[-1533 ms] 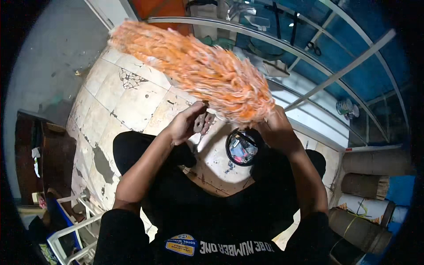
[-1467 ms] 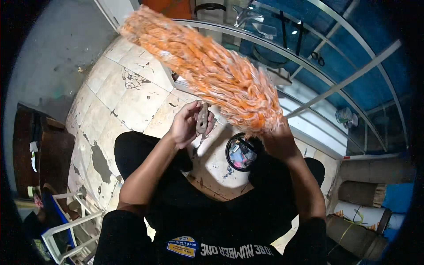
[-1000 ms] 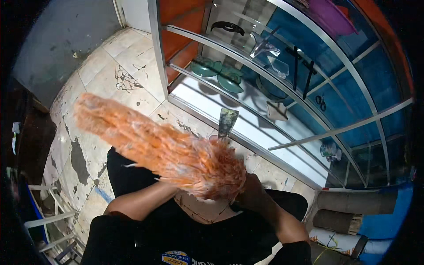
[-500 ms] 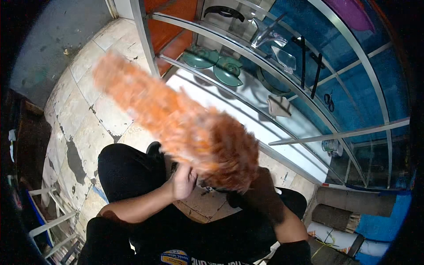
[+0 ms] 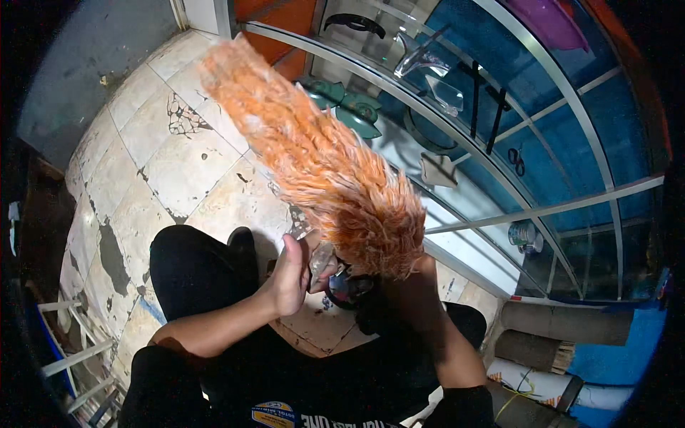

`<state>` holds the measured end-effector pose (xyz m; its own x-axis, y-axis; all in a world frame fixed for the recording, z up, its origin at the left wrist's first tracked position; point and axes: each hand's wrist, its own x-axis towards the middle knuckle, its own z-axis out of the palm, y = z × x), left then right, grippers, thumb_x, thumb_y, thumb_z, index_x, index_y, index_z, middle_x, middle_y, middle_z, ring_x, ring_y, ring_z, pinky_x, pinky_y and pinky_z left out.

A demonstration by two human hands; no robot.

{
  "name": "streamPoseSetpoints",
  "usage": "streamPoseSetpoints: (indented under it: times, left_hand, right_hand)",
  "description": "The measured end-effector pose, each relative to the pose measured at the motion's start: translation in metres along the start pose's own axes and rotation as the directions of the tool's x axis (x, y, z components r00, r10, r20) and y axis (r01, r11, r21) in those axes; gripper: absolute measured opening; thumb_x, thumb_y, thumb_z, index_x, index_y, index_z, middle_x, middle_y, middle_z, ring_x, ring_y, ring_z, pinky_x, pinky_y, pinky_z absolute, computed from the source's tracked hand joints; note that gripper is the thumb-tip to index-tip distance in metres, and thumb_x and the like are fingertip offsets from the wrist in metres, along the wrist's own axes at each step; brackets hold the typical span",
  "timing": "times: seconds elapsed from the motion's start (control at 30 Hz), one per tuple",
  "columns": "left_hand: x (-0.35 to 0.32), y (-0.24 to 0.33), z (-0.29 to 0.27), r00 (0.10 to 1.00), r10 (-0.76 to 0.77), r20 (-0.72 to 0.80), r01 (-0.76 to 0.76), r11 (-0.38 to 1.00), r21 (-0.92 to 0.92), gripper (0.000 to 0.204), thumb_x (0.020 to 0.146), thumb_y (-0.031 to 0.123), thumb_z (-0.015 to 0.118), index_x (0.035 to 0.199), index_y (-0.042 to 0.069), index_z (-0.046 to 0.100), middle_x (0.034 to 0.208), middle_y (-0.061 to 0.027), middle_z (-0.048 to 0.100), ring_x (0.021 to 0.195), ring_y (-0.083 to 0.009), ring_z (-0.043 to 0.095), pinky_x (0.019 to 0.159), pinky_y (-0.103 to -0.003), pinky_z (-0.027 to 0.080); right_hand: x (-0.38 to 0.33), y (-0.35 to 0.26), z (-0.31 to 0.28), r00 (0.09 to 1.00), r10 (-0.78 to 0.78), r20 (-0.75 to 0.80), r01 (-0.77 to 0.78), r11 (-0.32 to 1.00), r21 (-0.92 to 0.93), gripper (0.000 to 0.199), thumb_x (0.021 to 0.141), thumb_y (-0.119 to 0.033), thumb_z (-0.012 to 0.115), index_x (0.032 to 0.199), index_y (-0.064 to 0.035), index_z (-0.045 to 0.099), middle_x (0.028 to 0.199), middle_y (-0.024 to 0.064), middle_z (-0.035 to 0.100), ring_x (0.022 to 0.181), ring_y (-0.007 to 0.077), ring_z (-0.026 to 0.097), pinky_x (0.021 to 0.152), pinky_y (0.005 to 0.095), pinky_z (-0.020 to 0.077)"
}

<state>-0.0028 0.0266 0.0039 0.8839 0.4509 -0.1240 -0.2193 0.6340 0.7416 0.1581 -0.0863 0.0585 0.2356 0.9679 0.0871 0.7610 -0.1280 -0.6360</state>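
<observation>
A long, shaggy orange duster with pale tips stretches from the middle toward the upper left, its far end blurred. My right hand is at its thick lower end; its fingers are hidden behind the fibres, but the duster appears held there. My left hand, thumb up, is closed around a small greyish thing whose kind I cannot make out. Just right of it, under the duster, shows a dark glossy thing with a rounded edge, partly covered.
A glass display case with metal frames stands ahead and to the right, holding green leaf-shaped dishes, scissors and a jar. Worn tiles cover the floor. Rolled material lies right; a white rack stands left.
The duster has swung upward and to the right at its far end, uncovering more of my left hand. The greyish thing and the dark glossy thing now show beneath it.
</observation>
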Motion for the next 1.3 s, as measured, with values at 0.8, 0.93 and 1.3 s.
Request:
streamPoseSetpoints:
  times: [0.8,0.93,1.3]
  left_hand:
    - [0.002,0.020,0.013,0.988,0.138,-0.068,-0.038,0.647,0.762,0.066,0.094,0.054,0.013,0.079,0.000,0.048,0.057,-0.0088,0.047,0.055,-0.0227,0.048,0.058,-0.038,0.039]
    - [0.001,0.019,0.010,0.958,0.281,-0.056,-0.105,0.526,0.844,0.065,0.094,0.054,0.015,0.073,0.000,0.045,0.054,-0.0077,0.044,0.050,-0.0206,0.046,0.053,-0.033,0.038]
    - [-0.001,0.024,0.014,0.985,0.167,-0.035,-0.069,0.579,0.812,0.042,0.095,0.037,0.038,0.072,0.002,0.044,0.056,-0.0069,0.047,0.051,-0.0170,0.046,0.053,-0.032,0.038]
  right_hand:
    - [0.005,0.010,0.006,0.992,-0.128,0.016,0.129,0.975,-0.181,0.024,0.077,-0.006,0.063,0.101,-0.0027,0.061,0.092,0.0150,0.065,0.087,0.0275,0.064,0.071,0.0356,0.0521]
    - [0.003,0.016,0.006,0.998,-0.066,-0.023,0.066,0.998,-0.016,0.032,0.070,-0.008,0.067,0.101,-0.0046,0.060,0.090,0.0148,0.065,0.085,0.0288,0.063,0.070,0.0358,0.0526]
    - [0.003,0.051,-0.010,0.939,-0.002,-0.344,-0.041,0.992,-0.117,0.033,0.081,-0.012,0.050,0.110,0.0023,0.052,0.098,0.0151,0.063,0.090,0.0283,0.061,0.078,0.0347,0.0474]
